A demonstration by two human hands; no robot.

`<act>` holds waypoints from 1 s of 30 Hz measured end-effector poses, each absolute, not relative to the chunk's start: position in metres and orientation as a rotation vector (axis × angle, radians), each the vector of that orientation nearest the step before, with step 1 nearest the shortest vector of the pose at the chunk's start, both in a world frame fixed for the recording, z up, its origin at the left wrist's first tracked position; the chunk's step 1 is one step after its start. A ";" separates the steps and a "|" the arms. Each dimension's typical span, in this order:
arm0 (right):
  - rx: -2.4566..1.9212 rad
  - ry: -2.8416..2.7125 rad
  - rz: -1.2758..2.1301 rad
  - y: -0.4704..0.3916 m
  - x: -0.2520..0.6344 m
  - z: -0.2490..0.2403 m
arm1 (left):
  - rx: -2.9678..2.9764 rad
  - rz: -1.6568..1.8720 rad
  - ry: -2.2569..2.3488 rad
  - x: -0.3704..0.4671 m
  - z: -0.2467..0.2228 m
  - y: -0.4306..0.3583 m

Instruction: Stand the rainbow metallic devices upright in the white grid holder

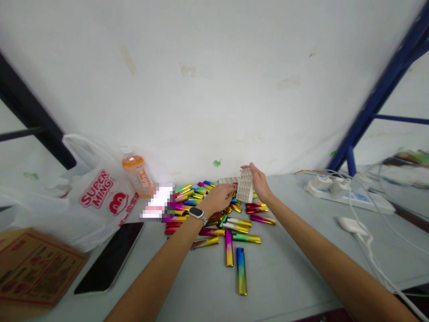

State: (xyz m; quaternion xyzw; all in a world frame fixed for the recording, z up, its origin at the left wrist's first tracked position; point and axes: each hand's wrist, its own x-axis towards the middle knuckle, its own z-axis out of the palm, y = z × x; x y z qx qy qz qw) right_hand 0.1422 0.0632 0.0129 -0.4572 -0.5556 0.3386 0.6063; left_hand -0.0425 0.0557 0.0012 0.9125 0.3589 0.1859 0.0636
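My right hand [259,182] is wrapped round the edge of a pale, gridded tray [245,185] that stands tilted above the table. To its left, my left hand [221,197], with a watch on the wrist, reaches over the pile of shiny lighters [211,231]; its fingertips are near a small red item, and whether they grip it is unclear. Behind that hand, part of another pale gridded tray [228,180] shows against the wall. A blue and gold lighter [241,271] lies apart at the front, beside a purple and gold one [229,248].
On the left are a plastic bag [100,197], an orange bottle [136,172], a black phone [110,259] and a cardboard box [36,273]. A white power strip [375,202] with plugs and cables lies on the right. A wall rises behind the table [284,273].
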 end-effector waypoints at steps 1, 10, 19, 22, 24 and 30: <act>-1.055 -1.275 0.794 0.064 0.144 0.012 | 2.727 0.571 1.053 -0.044 0.001 0.053; -1.040 -1.262 0.756 0.070 0.129 0.009 | 2.563 0.767 1.286 -0.084 0.008 0.062; -0.948 -1.132 1.073 0.079 0.100 0.015 | 2.640 0.227 1.620 -0.117 0.003 0.091; -0.887 -1.149 1.089 0.081 0.098 0.014 | 2.643 0.214 1.635 -0.116 -0.001 0.085; -0.910 -1.211 1.072 0.085 0.098 0.012 | 2.669 0.241 1.600 -0.118 -0.003 0.076; -1.010 -1.498 0.824 0.102 0.093 0.000 | 2.653 0.483 1.777 -0.138 0.002 0.056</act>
